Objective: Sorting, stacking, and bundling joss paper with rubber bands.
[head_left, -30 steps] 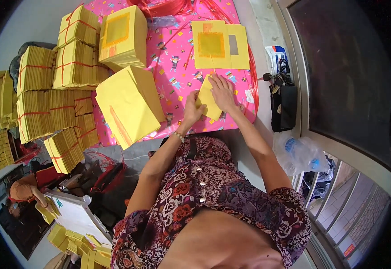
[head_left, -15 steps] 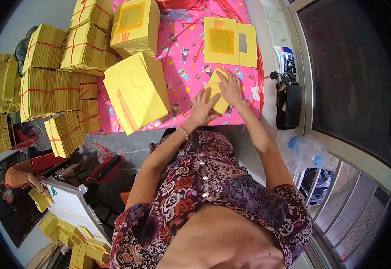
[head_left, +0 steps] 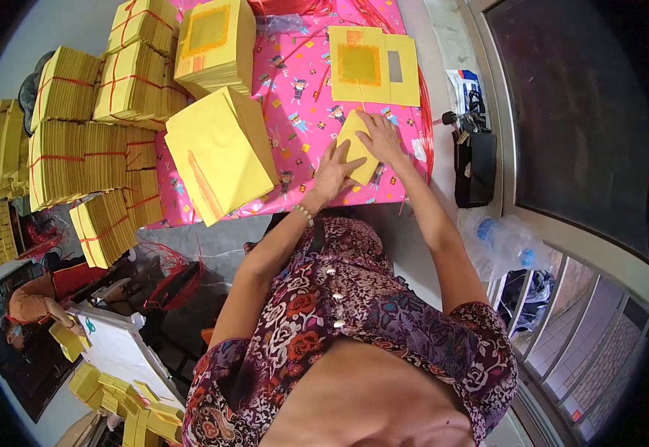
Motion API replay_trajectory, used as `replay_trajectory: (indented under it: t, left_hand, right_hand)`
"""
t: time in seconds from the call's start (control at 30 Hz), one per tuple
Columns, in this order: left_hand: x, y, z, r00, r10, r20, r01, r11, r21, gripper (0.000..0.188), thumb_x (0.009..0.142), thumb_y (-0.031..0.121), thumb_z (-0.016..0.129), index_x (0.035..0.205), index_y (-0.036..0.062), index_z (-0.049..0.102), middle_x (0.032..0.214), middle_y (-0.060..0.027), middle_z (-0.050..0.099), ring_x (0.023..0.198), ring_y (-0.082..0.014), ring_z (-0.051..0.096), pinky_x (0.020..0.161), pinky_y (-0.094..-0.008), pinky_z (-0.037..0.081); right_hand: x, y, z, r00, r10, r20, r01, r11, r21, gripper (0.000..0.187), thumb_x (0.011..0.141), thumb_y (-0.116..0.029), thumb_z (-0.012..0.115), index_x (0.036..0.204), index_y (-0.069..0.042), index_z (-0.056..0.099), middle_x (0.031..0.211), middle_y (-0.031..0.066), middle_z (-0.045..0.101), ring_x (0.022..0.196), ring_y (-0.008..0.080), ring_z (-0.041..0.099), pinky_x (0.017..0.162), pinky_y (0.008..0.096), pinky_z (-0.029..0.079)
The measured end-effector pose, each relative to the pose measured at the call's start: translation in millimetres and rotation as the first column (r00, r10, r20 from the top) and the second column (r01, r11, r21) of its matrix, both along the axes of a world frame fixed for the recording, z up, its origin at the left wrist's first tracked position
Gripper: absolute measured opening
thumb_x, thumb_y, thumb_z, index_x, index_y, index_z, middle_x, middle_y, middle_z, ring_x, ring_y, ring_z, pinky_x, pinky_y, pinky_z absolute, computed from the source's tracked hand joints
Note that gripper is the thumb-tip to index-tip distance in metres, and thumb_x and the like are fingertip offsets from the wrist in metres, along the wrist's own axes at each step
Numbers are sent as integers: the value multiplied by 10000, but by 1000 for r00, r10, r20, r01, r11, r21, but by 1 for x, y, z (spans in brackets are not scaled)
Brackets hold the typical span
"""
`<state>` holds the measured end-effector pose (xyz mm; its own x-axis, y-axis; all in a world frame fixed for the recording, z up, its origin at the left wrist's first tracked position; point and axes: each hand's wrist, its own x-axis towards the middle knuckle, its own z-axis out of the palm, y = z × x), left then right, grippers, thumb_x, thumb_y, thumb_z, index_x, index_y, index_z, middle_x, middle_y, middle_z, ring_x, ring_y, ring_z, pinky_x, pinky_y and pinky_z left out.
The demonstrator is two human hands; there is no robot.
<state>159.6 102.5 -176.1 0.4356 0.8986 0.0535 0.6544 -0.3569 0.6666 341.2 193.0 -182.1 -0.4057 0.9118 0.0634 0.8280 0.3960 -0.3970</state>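
Observation:
On the pink patterned tablecloth [head_left: 306, 160], both my hands press on a folded yellow paper piece [head_left: 351, 128], which lies at a slant near the table's front edge. My left hand [head_left: 332, 175] rests over its lower left side with the fingers apart. Stretched across the upper right part are the fingers of my right hand [head_left: 382, 140]. Just beyond lies a flat yellow sheet with an orange-bordered square [head_left: 358, 65], partly over another sheet with a grey rectangle [head_left: 395, 67]. To the left of my hands, a thick stack of yellow paper [head_left: 224, 160] sits slightly fanned.
Several red-tied yellow bundles [head_left: 60, 160] are piled at the left, beside a tall printed stack [head_left: 212, 52]. Red plastic strands [head_left: 427, 149] run down the table's right edge. At right are a black case [head_left: 476, 170] and clear plastic bottles [head_left: 499, 238]. Another person [head_left: 34, 298] works at lower left.
The view has shifted slightly, moving the table's contents a little to the left. Both hands stay on the folded yellow paper piece, with only small finger movement.

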Motion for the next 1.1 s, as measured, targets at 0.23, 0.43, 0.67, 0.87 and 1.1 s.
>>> replay_trajectory:
  t: [0.23, 0.43, 0.67, 0.87, 1.1]
  left_hand:
    - [1, 4, 4, 988, 126, 87, -120, 991, -66, 907, 494, 183, 866, 1324, 240, 504, 1408, -243, 304, 1255, -451, 337, 1035, -490, 368]
    - [0, 8, 7, 993, 118, 2, -116, 983, -139, 1022, 481, 224, 884, 1386, 202, 411, 1404, -285, 280, 1225, -456, 369, 1030, -475, 373]
    - [5, 4, 13, 991, 130, -38, -132, 987, -88, 1033, 481, 292, 879, 1390, 191, 400, 1407, -284, 277, 1266, -447, 323, 1057, -469, 337]
    - [-17, -12, 53, 983, 177, 53, -177, 984, -10, 951, 581, 272, 848, 1390, 144, 365, 1364, -274, 322, 1261, -435, 326, 1041, -475, 341]
    - [-84, -64, 142, 873, 291, 392, -274, 957, -98, 336, 786, 36, 653, 1119, 62, 616, 1070, -135, 601, 1024, -297, 574, 874, -376, 466]
  right_hand:
    - [-4, 4, 6, 1000, -8, 18, 7, 999, 34, 580, 869, -357, 573, 1340, -63, 407, 1145, 178, 524, 1081, 344, 494, 918, 455, 390]
    - [-5, 8, 4, 999, -7, 32, 7, 1000, -6, 645, 855, -418, 576, 1320, -4, 405, 1163, 207, 521, 1074, 370, 502, 915, 472, 390]
    - [0, 5, 13, 995, -36, 97, 39, 999, -34, 660, 851, -433, 585, 1328, -17, 399, 1181, 205, 512, 1090, 365, 486, 921, 484, 381]
    - [-15, 9, 49, 997, 11, 75, -20, 994, 111, 571, 854, -350, 611, 1301, -40, 440, 1202, 172, 500, 1149, 337, 454, 940, 461, 369]
    - [-90, -13, 126, 907, 325, -266, -292, 944, 156, 348, 831, -183, 643, 1142, -41, 575, 1083, 124, 574, 1041, 312, 535, 903, 409, 428]
